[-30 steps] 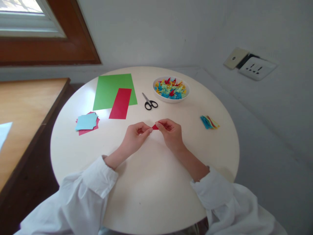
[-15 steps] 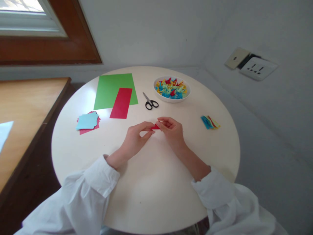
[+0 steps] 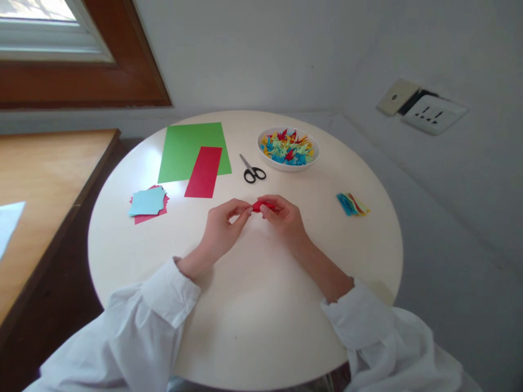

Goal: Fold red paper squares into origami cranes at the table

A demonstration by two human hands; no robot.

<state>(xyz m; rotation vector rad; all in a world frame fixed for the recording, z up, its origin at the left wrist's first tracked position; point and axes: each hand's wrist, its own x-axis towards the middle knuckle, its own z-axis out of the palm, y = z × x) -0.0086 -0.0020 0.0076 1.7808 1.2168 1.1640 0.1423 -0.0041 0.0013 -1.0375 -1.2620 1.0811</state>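
A small folded red paper piece (image 3: 259, 205) is pinched between both my hands just above the round white table (image 3: 245, 305). My left hand (image 3: 223, 226) grips its left end with thumb and fingertips. My right hand (image 3: 284, 218) holds the right end, fingers curled over it, so most of the piece is hidden. Both hands sit near the table's middle, below the black scissors (image 3: 253, 171).
A green sheet (image 3: 183, 147) with a red strip (image 3: 203, 171) on it lies at the back left. Blue and red squares (image 3: 147, 203) are stacked at the left. A white bowl (image 3: 288, 148) holds several coloured folded pieces. Coloured folded papers (image 3: 352, 204) lie at the right.
Both hands have turned the red piece a little and shifted their fingertip grip on it. Nothing else on the table has moved.
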